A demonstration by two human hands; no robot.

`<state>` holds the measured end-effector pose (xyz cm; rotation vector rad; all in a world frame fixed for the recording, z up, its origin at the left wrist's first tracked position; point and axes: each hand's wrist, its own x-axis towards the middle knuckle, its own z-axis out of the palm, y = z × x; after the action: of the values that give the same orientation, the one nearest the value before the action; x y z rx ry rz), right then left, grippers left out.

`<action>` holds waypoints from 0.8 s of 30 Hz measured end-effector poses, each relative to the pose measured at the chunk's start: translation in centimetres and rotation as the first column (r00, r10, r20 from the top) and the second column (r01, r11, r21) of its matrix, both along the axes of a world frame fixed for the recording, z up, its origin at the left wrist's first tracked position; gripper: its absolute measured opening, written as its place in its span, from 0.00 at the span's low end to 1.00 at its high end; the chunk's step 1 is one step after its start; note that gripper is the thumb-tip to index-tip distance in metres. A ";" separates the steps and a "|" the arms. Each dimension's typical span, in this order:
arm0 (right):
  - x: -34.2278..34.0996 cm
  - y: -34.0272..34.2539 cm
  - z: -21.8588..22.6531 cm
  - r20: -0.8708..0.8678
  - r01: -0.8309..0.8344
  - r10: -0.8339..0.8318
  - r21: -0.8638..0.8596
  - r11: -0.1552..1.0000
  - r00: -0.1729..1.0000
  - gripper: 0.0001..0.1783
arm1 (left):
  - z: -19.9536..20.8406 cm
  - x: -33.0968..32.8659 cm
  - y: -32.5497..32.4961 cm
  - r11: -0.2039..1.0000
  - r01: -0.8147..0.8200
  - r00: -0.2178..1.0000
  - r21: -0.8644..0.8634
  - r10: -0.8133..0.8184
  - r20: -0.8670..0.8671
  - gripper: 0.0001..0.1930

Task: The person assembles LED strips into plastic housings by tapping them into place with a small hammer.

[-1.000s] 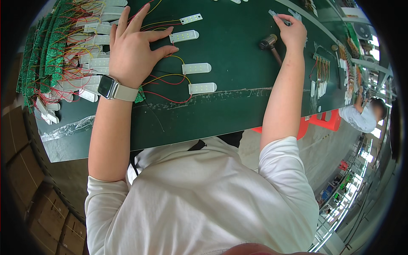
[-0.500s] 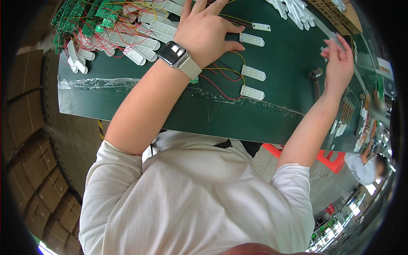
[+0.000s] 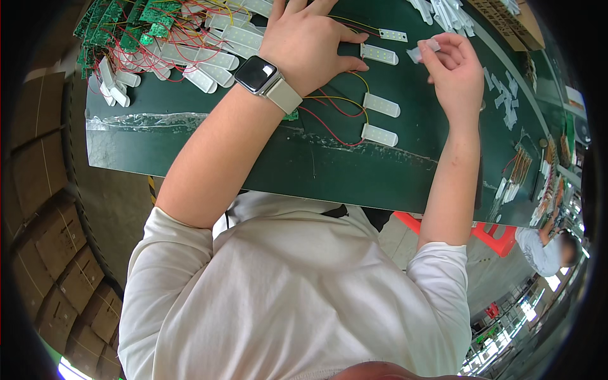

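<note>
The dark green tabletop (image 3: 278, 171) is stretching across your scene, its near edge running just in front of you. At its far left, a tangled pile of green circuit boards (image 3: 114, 25) and white plastic strips (image 3: 209, 60) with red and yellow wires is lying heaped, apparently pushed aside to leave you working room.

Your left hand (image 3: 310, 47) is resting palm-down on the tabletop to the right of the pile, with thumb and forefinger spread about the left end of a white, round-ended strip (image 3: 380, 54); you may be steadying it, though whether your fingertips are touching it, I cannot tell. Your other fingers are running out of view at the far edge.

Three more short white strips (image 3: 382, 104) are lying in the same rough column, one farther and two nearer, with wires trailing left, probably so their faces are showing separately.

Your right hand (image 3: 459, 79) is hovering right of that column, its thumb and fingers pinching a small translucent film piece (image 3: 415, 55) by one end, seemingly leaving the other end free. Similar clear scraps (image 3: 505, 98) are lying farther right, within easy reach.
</note>
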<state>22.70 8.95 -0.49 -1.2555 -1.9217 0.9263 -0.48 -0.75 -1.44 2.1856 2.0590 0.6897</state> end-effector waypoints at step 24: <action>0.8 0.7 -0.5 0.187 -0.323 0.268 0.410 0.853 0.945 0.15 | 0.0 -0.1 0.2 1.000 -0.022 0.999 -0.004 0.022 -0.044 0.23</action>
<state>23.55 9.66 -1.03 -0.7782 -2.3050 0.5165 -0.53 -0.56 -1.43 2.1988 2.1068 0.6440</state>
